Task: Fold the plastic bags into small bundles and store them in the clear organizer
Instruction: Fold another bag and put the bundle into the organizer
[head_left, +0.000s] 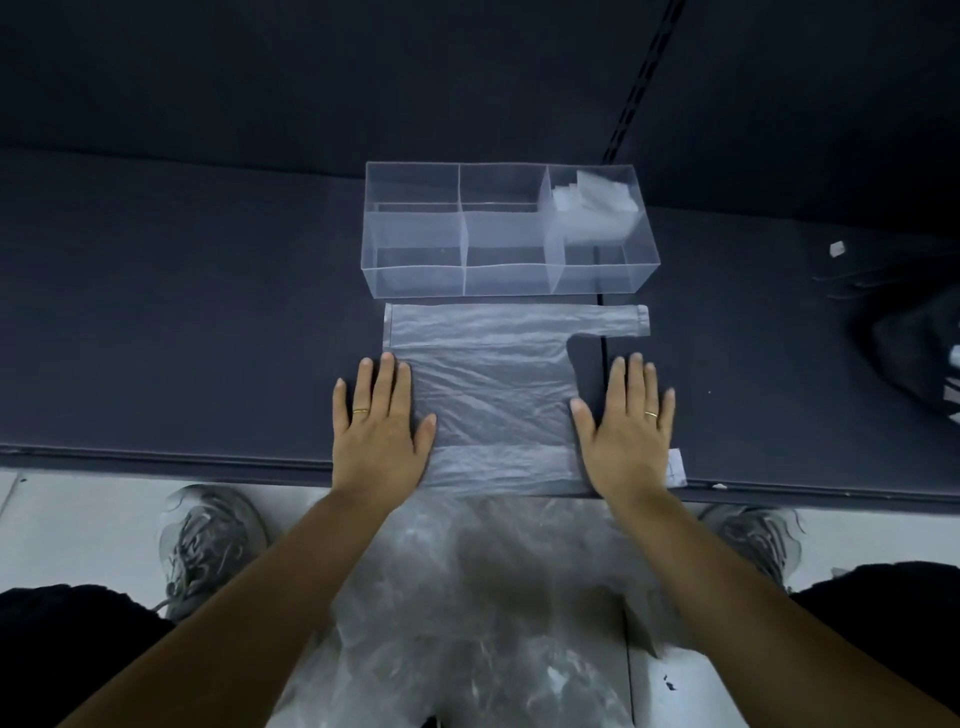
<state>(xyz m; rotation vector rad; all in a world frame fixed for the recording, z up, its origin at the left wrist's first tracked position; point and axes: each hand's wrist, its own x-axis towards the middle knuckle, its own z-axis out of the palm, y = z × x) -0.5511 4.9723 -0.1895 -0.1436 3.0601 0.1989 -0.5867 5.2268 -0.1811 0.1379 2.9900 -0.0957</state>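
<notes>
A clear plastic bag (488, 395) lies flat on the dark table (182, 338), its handles pointing right. My left hand (382, 426) presses flat on the bag's left edge, fingers straight. On the bag's right side my right hand (626, 426) lies flat over the near handle. Just beyond the bag stands the clear organizer (415, 234), divided into compartments. Its back right compartment holds folded bag bundles (592, 205). The other compartments look empty.
A heap of loose clear bags (478, 597) lies between my legs below the table edge. A dark object (919, 353) sits at the table's right side, with a small white scrap (836, 248) behind it. My grey shoes (208, 540) stand on the light floor.
</notes>
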